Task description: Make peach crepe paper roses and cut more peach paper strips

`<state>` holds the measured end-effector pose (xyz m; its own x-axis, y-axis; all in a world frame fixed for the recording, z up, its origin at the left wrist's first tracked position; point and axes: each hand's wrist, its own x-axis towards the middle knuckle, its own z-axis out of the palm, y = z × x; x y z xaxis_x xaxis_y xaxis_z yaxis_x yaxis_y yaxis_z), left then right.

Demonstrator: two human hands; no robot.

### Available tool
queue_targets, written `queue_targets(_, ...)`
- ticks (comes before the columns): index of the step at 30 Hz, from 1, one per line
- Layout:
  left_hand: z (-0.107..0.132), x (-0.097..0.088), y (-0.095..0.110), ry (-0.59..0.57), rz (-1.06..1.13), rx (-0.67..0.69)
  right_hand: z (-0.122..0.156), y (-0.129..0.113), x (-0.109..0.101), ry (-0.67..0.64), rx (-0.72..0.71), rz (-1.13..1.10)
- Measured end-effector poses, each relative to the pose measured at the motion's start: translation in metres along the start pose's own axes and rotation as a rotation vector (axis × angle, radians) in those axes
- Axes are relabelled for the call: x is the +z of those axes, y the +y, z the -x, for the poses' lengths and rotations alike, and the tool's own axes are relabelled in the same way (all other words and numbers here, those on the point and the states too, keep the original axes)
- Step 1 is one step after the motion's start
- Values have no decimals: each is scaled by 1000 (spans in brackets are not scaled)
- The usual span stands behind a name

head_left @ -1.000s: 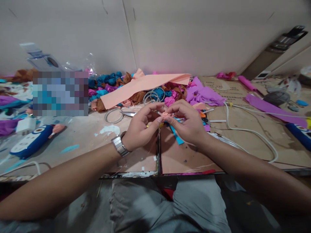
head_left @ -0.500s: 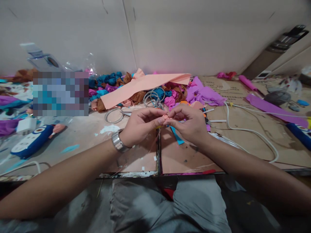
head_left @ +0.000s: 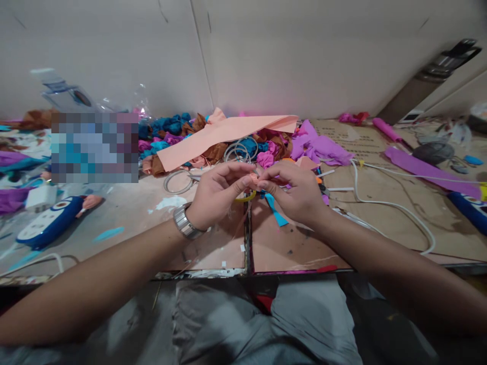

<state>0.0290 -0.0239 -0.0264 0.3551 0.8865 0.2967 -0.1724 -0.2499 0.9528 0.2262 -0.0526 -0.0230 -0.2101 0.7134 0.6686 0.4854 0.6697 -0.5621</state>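
My left hand [head_left: 216, 195], with a metal watch [head_left: 183, 223] on its wrist, and my right hand [head_left: 297, 192] meet above the work board [head_left: 213, 248]. Both pinch a small peach paper rosebud [head_left: 254, 179] between thumbs and fingertips. A thin stem hangs down from the bud toward my lap. Under the hands shows part of a yellow ring [head_left: 245, 197] and a blue paper strip [head_left: 276, 213]. Scissors [head_left: 182, 180] lie just beyond my left hand.
A long peach paper sheet [head_left: 224, 132] lies over a heap of blue, brown and pink crumpled paper. Purple paper [head_left: 319, 147] and a white cable [head_left: 395, 205] lie to the right. A blue pouch [head_left: 49, 223] and a white charger [head_left: 40, 195] sit at the left.
Both hands rose slightly and turned the bud between the fingertips. The yellow ring beneath them now shows more.
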Motion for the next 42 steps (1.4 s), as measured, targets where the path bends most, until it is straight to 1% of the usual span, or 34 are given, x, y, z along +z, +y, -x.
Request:
queue_targets(4,0,2,3,20,-7,-9,-1,0,-1,-23,-10,18)
queue_targets(9,1,1,5,15,-128,23,0,1,-1,-42,27,15)
queue_targets(13,1,0,6,-6,-167,52,1,3,0,-25,71,-7)
queue_targets(19,0,2,6,-24,-188,44,3,7,2,-3,131,-71)
queue_targets(21,0,2,5,-26,-162,31,3,6,2,6,124,-78)
queue_targets(24,0,1,4,-26,-123,16,2,3,1,-9,76,-44)
queue_targets(27,-1,1,2,-26,-122,19,1,0,0,-13,53,-14)
queue_targets(32,0,1,2,-49,-143,44,2,-1,0,28,47,21)
queue_targets(38,1,1,3,-64,-222,96,2,-2,1,30,69,-5)
queue_targets(42,1,1,3,-29,-218,84,2,-2,2,14,79,-11)
